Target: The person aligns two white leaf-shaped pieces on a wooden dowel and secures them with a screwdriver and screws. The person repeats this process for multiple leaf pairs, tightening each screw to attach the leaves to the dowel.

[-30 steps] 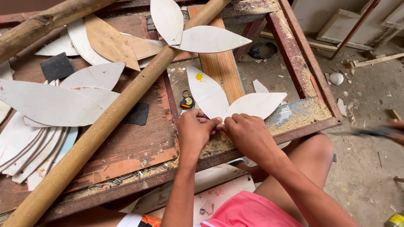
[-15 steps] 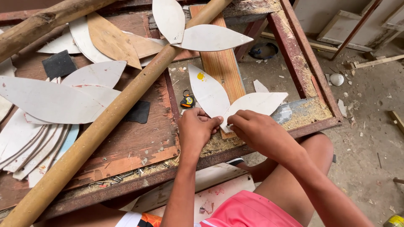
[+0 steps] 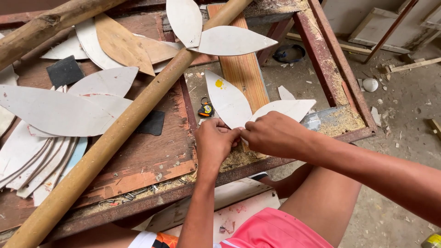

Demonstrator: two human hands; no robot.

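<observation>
Left hand (image 3: 215, 140) and right hand (image 3: 271, 134) meet, fingers pinched.

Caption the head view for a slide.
Left hand and right hand pinch the meeting bases of two white leaf-shaped cutouts over a sawdust-strewn workbench.

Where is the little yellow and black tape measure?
In the head view, the small yellow and black tape measure lies mid-table, just left of the white leaf-shaped cutout with a yellow spot, above the left hand.

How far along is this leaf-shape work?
Done: one joined pair of white leaf shapes lies by the pole. In hand: left hand and right hand pinch the bases of two more leaves. Left: a stack of loose leaves.
</observation>
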